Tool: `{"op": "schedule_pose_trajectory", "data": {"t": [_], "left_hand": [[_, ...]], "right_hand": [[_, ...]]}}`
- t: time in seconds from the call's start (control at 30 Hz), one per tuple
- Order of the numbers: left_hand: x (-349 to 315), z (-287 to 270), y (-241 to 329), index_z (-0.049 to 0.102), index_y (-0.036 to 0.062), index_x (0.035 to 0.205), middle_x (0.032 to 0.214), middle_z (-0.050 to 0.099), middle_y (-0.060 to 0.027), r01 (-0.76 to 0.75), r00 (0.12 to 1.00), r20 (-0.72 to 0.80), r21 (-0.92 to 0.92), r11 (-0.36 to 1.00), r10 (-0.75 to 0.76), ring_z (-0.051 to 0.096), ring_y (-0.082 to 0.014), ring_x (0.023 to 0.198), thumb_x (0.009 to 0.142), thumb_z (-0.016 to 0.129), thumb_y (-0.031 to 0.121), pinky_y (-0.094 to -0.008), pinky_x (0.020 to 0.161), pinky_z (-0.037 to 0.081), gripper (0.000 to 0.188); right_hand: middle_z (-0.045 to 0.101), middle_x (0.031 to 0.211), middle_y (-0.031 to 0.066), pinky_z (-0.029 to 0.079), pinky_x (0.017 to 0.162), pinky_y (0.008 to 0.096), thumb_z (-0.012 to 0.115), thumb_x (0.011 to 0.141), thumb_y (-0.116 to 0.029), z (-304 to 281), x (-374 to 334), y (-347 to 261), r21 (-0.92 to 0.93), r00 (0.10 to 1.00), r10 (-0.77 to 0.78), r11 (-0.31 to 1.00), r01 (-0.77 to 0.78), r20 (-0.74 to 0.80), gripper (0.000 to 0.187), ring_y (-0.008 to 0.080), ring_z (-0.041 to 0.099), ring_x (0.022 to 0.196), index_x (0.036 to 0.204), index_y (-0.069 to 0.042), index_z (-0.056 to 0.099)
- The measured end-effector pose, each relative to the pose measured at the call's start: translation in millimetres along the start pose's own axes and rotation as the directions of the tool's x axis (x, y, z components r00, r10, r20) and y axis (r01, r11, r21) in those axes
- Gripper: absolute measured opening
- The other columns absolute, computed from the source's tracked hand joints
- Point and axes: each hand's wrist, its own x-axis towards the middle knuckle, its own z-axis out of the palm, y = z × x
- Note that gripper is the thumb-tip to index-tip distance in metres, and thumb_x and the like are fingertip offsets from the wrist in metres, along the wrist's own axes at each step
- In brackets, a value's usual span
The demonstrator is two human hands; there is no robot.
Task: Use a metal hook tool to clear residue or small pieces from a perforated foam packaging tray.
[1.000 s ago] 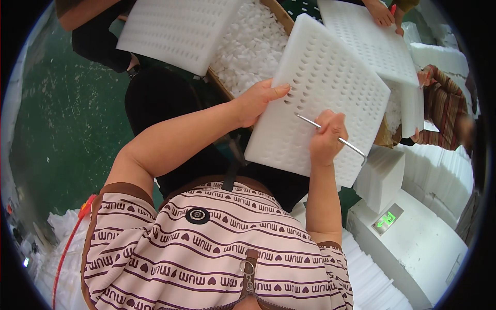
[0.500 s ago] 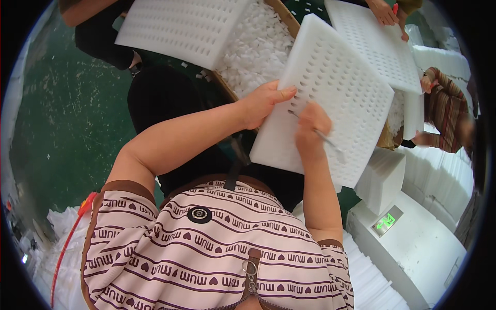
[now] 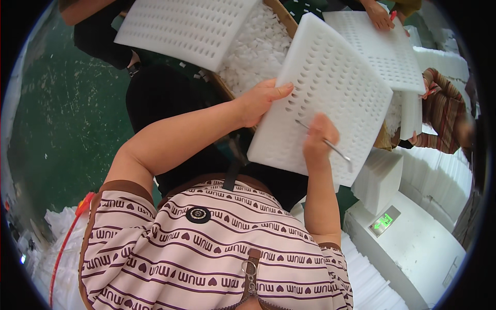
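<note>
A thick white foam sheet (image 3: 356, 88) with rows of small oval holes leans tilted in front of me. My left hand (image 3: 261, 102) grips its left edge, the thumb lying on the top face and the fingers out of sight behind. In my right hand (image 3: 321, 138) is a thin metal rod (image 3: 338, 150), the fingers wrapped round its middle. One thin end points to the upper left, just over the foam; the other, thicker end sticks out to the lower right. The hand is somewhat blurred.
A carton (image 3: 281, 11) full of small white foam pieces (image 3: 256, 54) stands beyond the sheet. Other people hold similar foam sheets (image 3: 178, 28) at the far left and far right (image 3: 380, 49). Stacked white foam (image 3: 436, 175) and a white cabinet with a green lit sign (image 3: 384, 222) are at right.
My right hand with the rod has shifted right and slightly down, away from the holes near my left thumb. The left hand and sheet have hardly moved.
</note>
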Motion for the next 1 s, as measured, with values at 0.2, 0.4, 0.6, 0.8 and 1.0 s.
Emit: {"op": "schedule_pose_trajectory", "data": {"t": [0.2,0.4,0.6,0.8,1.0], "left_hand": [[10.3,-15.8,-4.6,0.053,-0.0001,0.12,0.107,0.064,-0.0127,-0.006,0.999,0.034,0.01,1.0,0.005,0.063,-0.0196,0.092,0.097,0.052,0.024,-0.034,0.081,0.051,0.034],[8.9,-12.3,-1.8,0.053,0.0002,0.12,0.107,0.064,-0.0126,0.011,1.0,0.018,0.043,0.999,-0.012,0.063,-0.0194,0.091,0.097,0.051,0.024,-0.0332,0.081,0.051,0.033],[10.8,-13.4,-7.7,0.051,0.0003,0.121,0.108,0.064,-0.0131,-0.031,0.999,0.035,-0.025,0.999,0.032,0.063,-0.0196,0.092,0.096,0.053,0.024,-0.0327,0.082,0.051,0.035],[14.7,-21.9,-2.9,0.05,0.0002,0.122,0.112,0.062,-0.0137,0.046,0.999,0.025,-0.054,0.998,-0.044,0.062,-0.0211,0.098,0.093,0.057,0.023,-0.0331,0.085,0.051,0.038],[-13.2,-27.2,-31.7,0.048,0.0027,0.127,0.119,0.06,-0.0137,0.202,0.979,0.036,-0.029,0.979,-0.201,0.06,-0.0248,0.105,0.085,0.065,0.015,-0.0371,0.09,0.048,0.046]], "right_hand": [[0.038,0.06,0.0001,0.029,0.056,0.0259,0.038,0.099,-0.021,-0.5,6.0,-3.2,0.134,1.0,-0.018,0.991,0.021,-0.021,0.038,0.0132,0.031,0.057,0.062,-0.01,0.038],[0.041,0.061,0.0013,0.03,0.053,0.0271,0.044,0.095,-0.014,1.8,4.0,-10.4,0.45,0.992,0.114,0.89,-0.074,-0.062,0.033,0.0146,0.033,0.056,0.062,-0.008,0.043],[0.044,0.061,0.0013,0.031,0.053,0.0263,0.043,0.097,-0.017,21.8,8.9,-4.4,-0.03,0.993,-0.079,0.996,0.082,0.086,0.037,0.0128,0.035,0.056,0.061,-0.009,0.041],[0.042,0.06,0.0015,0.032,0.057,0.0249,0.036,0.101,-0.026,-8.5,16.2,11.9,0.382,0.926,0.331,0.892,-0.243,-0.184,0.042,0.0118,0.037,0.058,0.062,-0.011,0.036],[0.041,0.059,0.0014,0.031,0.057,0.0244,0.033,0.103,-0.032,-15.5,27.4,31.7,0.439,0.858,0.46,0.835,-0.331,-0.229,0.045,0.0114,0.035,0.056,0.063,-0.012,0.034]]}}
